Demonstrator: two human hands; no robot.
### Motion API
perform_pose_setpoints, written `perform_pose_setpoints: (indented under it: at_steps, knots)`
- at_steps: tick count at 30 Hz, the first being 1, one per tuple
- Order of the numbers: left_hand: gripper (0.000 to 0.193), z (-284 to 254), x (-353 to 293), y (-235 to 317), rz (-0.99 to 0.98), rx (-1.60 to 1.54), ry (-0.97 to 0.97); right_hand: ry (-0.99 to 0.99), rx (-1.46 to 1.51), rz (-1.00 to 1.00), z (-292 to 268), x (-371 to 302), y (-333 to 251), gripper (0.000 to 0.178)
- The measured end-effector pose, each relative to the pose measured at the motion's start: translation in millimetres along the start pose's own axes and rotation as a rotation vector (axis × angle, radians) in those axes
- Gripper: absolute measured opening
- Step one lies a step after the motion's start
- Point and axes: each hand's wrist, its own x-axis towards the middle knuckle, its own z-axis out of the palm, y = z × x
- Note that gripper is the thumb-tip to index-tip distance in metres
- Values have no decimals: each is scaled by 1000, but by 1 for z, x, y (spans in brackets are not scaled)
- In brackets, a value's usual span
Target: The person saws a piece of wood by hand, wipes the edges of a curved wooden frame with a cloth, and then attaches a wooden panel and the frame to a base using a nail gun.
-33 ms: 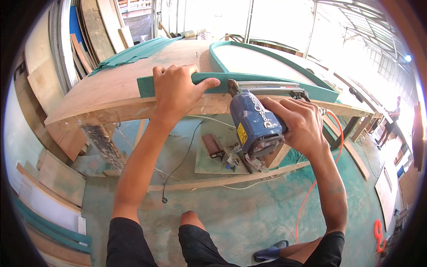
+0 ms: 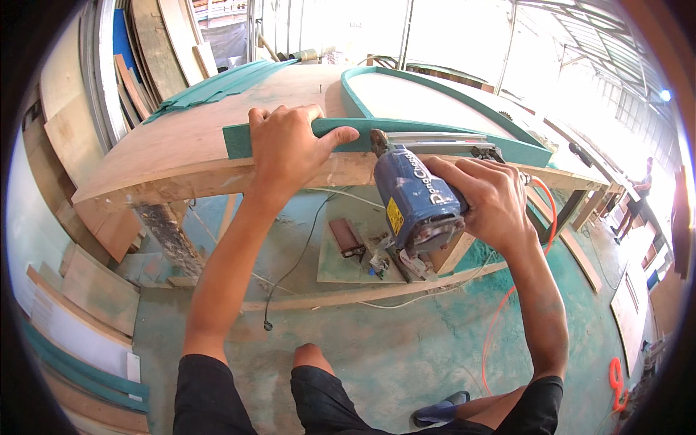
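Note:
Along the workbench's near edge stands a green-edged board strip (image 2: 236,143), part of a green frame (image 2: 428,76) with a curved far side. My left hand (image 2: 286,148) is closed over the strip's left part, fingers behind it and thumb along its top. In my right hand (image 2: 493,199) is a blue air nail gun (image 2: 417,192), gripped from the right. Its nose touches or nearly touches the strip's near face, just right of my left thumb; exact contact is hard to tell. An orange air hose (image 2: 553,210) trails from the gun to the floor.
Green strips (image 2: 225,88) lie at the back left of the wooden workbench (image 2: 181,156). Beneath it, a board (image 2: 326,268) bears a brown block and small tools; a black cable (image 2: 304,254) hangs nearby. Boards (image 2: 156,47) lean at left. Another person (image 2: 638,196) stands far right.

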Motion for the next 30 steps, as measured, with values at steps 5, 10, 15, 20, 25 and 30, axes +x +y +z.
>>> perform_pose_setpoints:
  at_steps: [5,10,15,20,25,30]
  knots:
    - [79,4,1,0,6,-27,28,-8,-4,20,4,1,-1,68]
    - [68,1,0,1,-4,8,3,5,3,10,5,3,-2,67]
    - [42,3,-3,-11,104,-144,76,3,26,23,6,4,-2,67]
    - [36,-4,-3,-7,101,-160,22,24,31,24,3,7,-2,65]
    - [38,-7,-2,-6,79,-142,3,-15,31,45,4,7,-2,64]
    - [39,-8,1,-11,92,-144,11,99,20,-19,3,2,-3,60]
